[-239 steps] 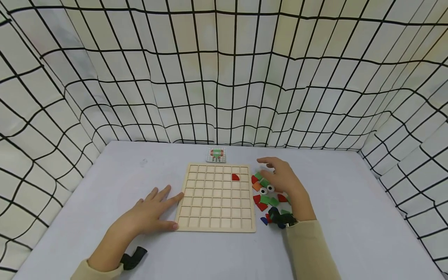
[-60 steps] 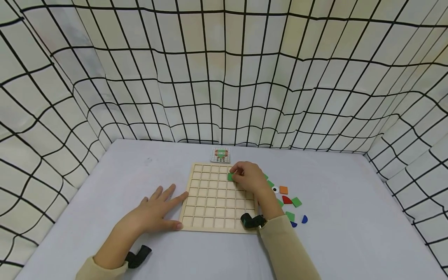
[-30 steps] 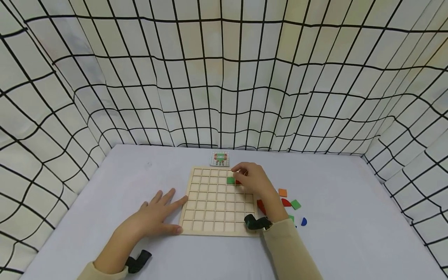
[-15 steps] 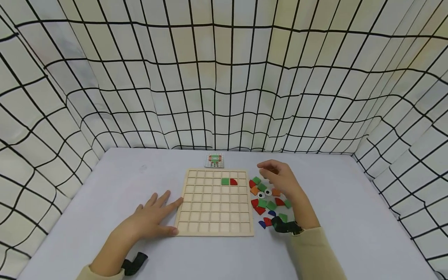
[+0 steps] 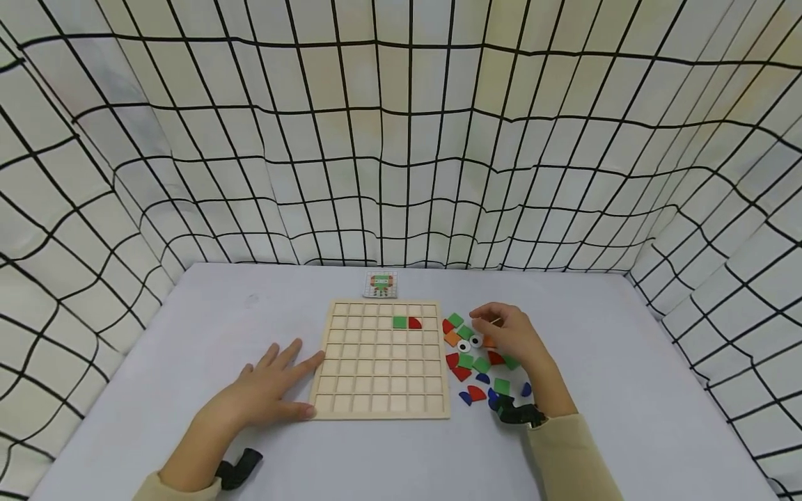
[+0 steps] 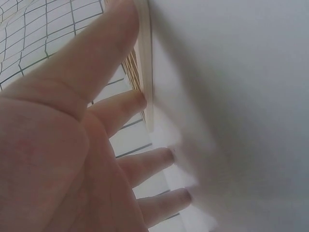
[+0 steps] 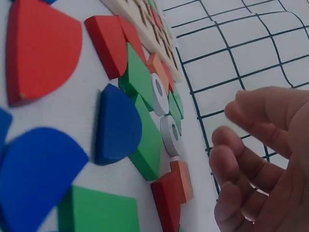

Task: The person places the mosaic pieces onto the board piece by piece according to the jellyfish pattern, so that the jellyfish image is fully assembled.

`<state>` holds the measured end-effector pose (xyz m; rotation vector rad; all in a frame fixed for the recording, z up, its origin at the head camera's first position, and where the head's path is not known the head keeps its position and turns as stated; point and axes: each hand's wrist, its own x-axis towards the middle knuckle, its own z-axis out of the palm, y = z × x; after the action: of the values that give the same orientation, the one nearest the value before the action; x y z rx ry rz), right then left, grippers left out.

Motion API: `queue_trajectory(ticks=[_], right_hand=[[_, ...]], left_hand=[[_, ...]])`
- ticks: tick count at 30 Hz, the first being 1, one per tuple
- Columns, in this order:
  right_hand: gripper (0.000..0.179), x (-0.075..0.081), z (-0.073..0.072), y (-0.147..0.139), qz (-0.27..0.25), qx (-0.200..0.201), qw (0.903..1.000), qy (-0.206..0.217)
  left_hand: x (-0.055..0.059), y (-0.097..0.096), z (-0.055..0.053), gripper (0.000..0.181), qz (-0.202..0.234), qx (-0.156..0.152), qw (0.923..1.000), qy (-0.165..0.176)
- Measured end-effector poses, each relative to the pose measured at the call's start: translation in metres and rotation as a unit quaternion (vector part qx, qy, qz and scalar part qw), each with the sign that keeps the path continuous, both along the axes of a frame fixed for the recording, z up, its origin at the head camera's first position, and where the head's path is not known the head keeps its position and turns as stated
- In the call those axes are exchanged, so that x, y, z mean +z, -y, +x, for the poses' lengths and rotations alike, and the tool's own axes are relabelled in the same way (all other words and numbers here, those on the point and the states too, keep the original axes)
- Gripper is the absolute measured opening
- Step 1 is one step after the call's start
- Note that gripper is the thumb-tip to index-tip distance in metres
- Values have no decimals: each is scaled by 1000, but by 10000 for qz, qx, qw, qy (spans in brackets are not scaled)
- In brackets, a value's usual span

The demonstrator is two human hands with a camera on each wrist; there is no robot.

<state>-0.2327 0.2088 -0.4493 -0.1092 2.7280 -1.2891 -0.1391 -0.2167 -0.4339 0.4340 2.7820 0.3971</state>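
A wooden grid board [image 5: 381,362] lies mid-table. In its second row from the back, a green square tile [image 5: 399,322] sits just left of a red quarter-circle piece [image 5: 415,323]. My left hand [image 5: 260,393] is spread flat by the board's left side, thumb and index finger at its edge; the left wrist view shows the fingertips [image 6: 140,99] against the wooden rim. Above the loose pieces on the right hovers my right hand [image 5: 510,334], fingers loosely bent and holding nothing. The right wrist view has white ring-eyed discs [image 7: 171,135] and an orange square [image 7: 181,181] near it.
Loose red, green and blue pieces [image 5: 482,365] spread right of the board, partly hidden under the right wrist. A pattern card [image 5: 380,284] with a small figure lies behind the board. Black netting [image 5: 401,167] encloses the table's back and sides.
Since eight seconds ago, a green square has been set left of the red quarter-circle by my right hand. That hand has then moved back right, over the loose pieces. The left hand stays put.
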Motion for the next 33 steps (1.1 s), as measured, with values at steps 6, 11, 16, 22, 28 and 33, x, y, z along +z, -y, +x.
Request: queue_trajectory(ticks=[6,11,16,22,28,33], right_hand=[[24,-2,-1,7,671,-235,9975,-43],[25,-2,2,12,679,-183,9975,52],[26,1,2,14,767,-39,9970,62],[29,4,2,19,1219,36,9925,27],[32,2,4,28,1725,81,9848,188],[26,2,7,32,2203,48,9754,-1]], left_hand=[[-1,0,1,95,24,99,9999,100],[-2,1,3,95,37,51,10000,53],[-1,0,2,94,14,57,10000,44],[2,-2,-3,93,10,-34,10000,-3],[3,-2,-4,94,45,30,9999,90],[0,-2,-3,95,63,123,9998,151]])
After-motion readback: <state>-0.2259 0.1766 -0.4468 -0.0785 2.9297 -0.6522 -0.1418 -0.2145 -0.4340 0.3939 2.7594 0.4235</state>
